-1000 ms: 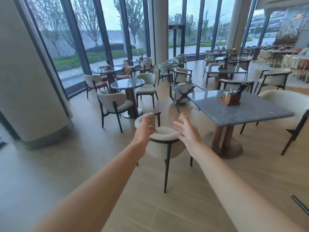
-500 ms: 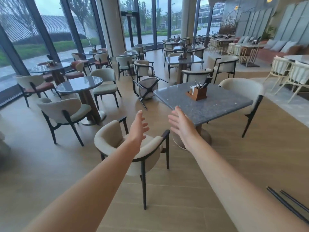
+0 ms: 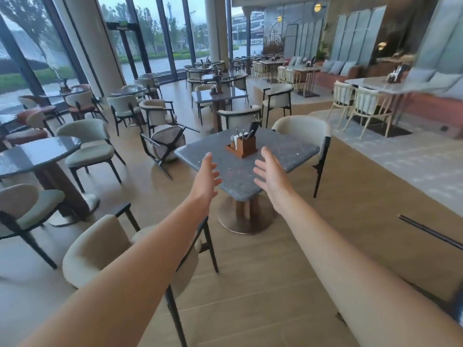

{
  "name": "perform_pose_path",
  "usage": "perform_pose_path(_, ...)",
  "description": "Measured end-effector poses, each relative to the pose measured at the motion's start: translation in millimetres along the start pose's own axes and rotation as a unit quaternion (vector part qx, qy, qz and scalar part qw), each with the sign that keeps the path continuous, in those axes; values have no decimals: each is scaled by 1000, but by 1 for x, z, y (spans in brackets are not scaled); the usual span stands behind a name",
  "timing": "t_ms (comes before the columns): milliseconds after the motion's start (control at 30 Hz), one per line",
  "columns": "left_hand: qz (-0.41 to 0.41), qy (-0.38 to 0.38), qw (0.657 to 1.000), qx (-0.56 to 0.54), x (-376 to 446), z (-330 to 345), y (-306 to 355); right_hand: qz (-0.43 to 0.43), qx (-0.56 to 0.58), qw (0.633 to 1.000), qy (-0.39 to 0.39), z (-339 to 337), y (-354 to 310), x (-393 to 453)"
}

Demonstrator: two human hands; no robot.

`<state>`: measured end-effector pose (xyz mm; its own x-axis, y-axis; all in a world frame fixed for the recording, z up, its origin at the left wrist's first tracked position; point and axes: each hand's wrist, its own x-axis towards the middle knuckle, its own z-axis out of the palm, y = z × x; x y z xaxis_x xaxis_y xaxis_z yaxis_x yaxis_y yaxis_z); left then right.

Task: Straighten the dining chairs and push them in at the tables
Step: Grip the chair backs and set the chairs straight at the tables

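Since half a second ago the view has swung right, so the cream chair that sat under the hands now lies below and to the left of them, and both hands have risen over the near corner of the square table.

Head view: the left hand and right hand are both spread, fingers loose, holding nothing — neither touches the chair. It stands pulled out from the table, apart from its edge, its curved back toward the camera and angled off to the left; the left forearm crosses its seat, so the left hand is the nearer one. Beyond the left hand a tipped-over chair lies on its side just beside the table's far-left edge. Beyond the right hand another chair sits close in.

Hidden: the near chair's seat and right arm, behind the forearm; its front legs are hard to make out.
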<state>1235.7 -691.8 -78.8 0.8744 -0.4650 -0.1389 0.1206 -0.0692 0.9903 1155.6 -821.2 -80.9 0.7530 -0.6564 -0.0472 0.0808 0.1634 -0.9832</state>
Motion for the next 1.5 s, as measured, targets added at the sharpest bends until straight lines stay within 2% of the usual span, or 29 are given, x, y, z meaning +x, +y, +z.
perform_pose_path(233,-22,-155,988,16,38,124,-4,2,12,987,161,-121,-13,3)
perform_pose_path(467,-35,-352,934,48,10,245,-16,-24,17,930,367,-216,-23,-57)
perform_pose_path(667,-45,-459,884,71,-40,305,-37,-25,22,884,466,-258,-16,-125)
perform_pose_path(867,-77,-509,856,34,-69,329,-44,-41,18,866,498,-273,-22,-153)
perform_pose_path(1133,-38,-509,856,79,-91,350,-48,-34,36,862,504,-294,-14,-174)
perform_pose_path(1500,-28,-531,842,86,-191,449,-55,-50,37,848,526,-424,-45,-257)
